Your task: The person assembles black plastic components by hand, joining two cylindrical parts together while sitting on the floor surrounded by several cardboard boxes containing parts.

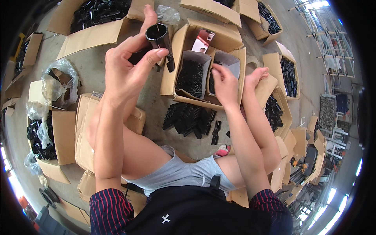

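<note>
My left hand [131, 62] is raised and grips a black plastic tube part [159, 39] between thumb and fingers, its open end facing me. My right hand [225, 84] reaches down into a cardboard box [184, 35] split into two compartments full of small black parts [189, 78]; its fingers are pinched at the rim of the right compartment, and whether they hold a part is hidden. A pile of black parts [190, 119] lies on the floor between my legs.
Open cardboard boxes of black parts surround me: top left [94, 35], left [58, 135], right [286, 70]. Clear plastic bags [58, 82] lie at the left. My bare foot [256, 76] rests by the divided box. Metal racks [333, 39] stand far right.
</note>
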Action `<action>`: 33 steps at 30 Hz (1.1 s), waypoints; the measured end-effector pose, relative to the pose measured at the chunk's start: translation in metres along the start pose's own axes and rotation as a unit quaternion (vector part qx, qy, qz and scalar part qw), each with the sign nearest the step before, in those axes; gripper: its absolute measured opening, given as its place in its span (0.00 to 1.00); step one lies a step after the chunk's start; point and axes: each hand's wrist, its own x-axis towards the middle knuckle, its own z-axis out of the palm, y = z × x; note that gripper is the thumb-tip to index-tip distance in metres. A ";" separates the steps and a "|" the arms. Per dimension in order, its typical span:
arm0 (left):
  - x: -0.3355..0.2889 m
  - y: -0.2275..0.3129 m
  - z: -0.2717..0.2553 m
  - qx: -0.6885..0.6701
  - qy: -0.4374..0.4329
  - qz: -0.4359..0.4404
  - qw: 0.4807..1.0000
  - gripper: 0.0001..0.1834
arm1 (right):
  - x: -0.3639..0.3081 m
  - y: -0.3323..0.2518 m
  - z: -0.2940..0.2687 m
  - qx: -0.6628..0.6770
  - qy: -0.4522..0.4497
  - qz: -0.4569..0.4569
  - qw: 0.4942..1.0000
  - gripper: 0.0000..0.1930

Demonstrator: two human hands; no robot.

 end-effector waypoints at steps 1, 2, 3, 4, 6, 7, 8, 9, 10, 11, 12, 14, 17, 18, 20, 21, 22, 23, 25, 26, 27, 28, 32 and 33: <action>0.002 0.000 -0.002 0.021 0.010 0.016 1.000 0.13 | 0.007 0.011 0.011 -0.065 -0.027 -0.058 0.996 0.09; 0.004 -0.002 -0.004 0.041 0.020 0.032 0.998 0.12 | 0.012 0.021 0.022 -0.129 -0.054 -0.116 0.983 0.07; 0.005 -0.005 -0.007 0.082 0.010 0.027 0.996 0.12 | 0.014 0.024 0.035 -0.198 -0.069 -0.161 0.965 0.07; 0.006 -0.006 -0.007 0.057 0.008 0.027 0.998 0.11 | 0.018 0.028 0.042 -0.255 -0.114 -0.174 0.944 0.07; 0.008 -0.006 -0.003 0.008 0.005 0.027 1.000 0.11 | 0.029 0.030 0.057 -0.363 -0.199 -0.201 0.888 0.08; 0.007 -0.007 -0.004 0.014 -0.001 0.028 0.999 0.11 | 0.032 0.027 0.062 -0.394 -0.240 -0.199 0.864 0.09; 0.005 -0.007 -0.006 0.026 -0.011 0.002 1.000 0.12 | 0.037 0.025 0.065 -0.408 -0.263 -0.219 0.846 0.09; 0.004 -0.010 -0.002 -0.008 0.002 0.010 1.000 0.13 | 0.040 0.028 0.065 -0.424 -0.289 -0.237 0.825 0.09; 0.003 -0.011 0.004 -0.042 0.017 0.017 0.999 0.13 | 0.043 0.030 0.065 -0.440 -0.315 -0.255 0.801 0.09; 0.003 -0.008 0.007 -0.065 0.018 -0.006 0.998 0.14 | 0.046 0.031 0.064 -0.449 -0.363 -0.239 0.781 0.10; 0.004 0.000 0.012 -0.092 0.021 -0.031 0.995 0.14 | 0.048 0.035 0.060 -0.447 -0.375 -0.231 0.778 0.10; 0.004 0.004 0.010 -0.090 0.019 -0.035 0.995 0.15 | 0.053 0.038 0.056 -0.444 -0.399 -0.219 0.772 0.11; 0.002 -0.010 0.000 0.031 -0.015 0.008 0.999 0.15 | 0.055 0.031 0.063 -0.458 -0.431 -0.193 0.753 0.11; 0.003 -0.015 0.000 0.046 0.000 0.036 0.998 0.15 | 0.055 0.030 0.067 -0.457 -0.443 -0.184 0.749 0.10; 0.004 -0.022 0.006 0.078 0.030 0.092 0.992 0.15 | 0.056 0.033 0.071 -0.457 -0.451 -0.161 0.749 0.08; 0.004 -0.019 0.005 0.072 0.024 0.071 0.995 0.15 | 0.057 0.032 0.073 -0.456 -0.455 -0.151 0.750 0.06; 0.003 -0.018 0.004 0.067 0.019 0.049 0.996 0.16 | 0.061 0.030 0.075 -0.451 -0.480 -0.131 0.741 0.07; 0.003 -0.020 0.005 0.066 0.029 0.055 0.996 0.16 | 0.064 0.027 0.074 -0.433 -0.489 -0.124 0.747 0.10; 0.006 -0.017 0.001 0.059 0.040 0.073 0.995 0.16 | 0.079 0.040 0.066 -0.414 -0.438 -0.155 0.783 0.15; 0.007 -0.017 0.000 0.056 0.044 0.082 0.994 0.17 | 0.086 0.058 0.066 -0.408 -0.382 -0.193 0.807 0.18; 0.007 -0.017 -0.002 0.047 0.058 0.093 0.993 0.18 | 0.085 0.039 0.067 -0.445 -0.366 -0.182 0.797 0.10; 0.007 -0.018 -0.004 0.039 0.071 0.104 0.991 0.18 | 0.088 0.041 0.073 -0.440 -0.344 -0.189 0.807 0.10; 0.002 -0.021 -0.012 0.103 0.115 0.116 0.981 0.22 | 0.104 0.072 0.074 -0.406 -0.284 -0.225 0.839 0.09; 0.005 -0.021 -0.010 0.102 0.118 0.129 0.979 0.22 | 0.106 0.098 0.072 -0.382 -0.269 -0.258 0.846 0.09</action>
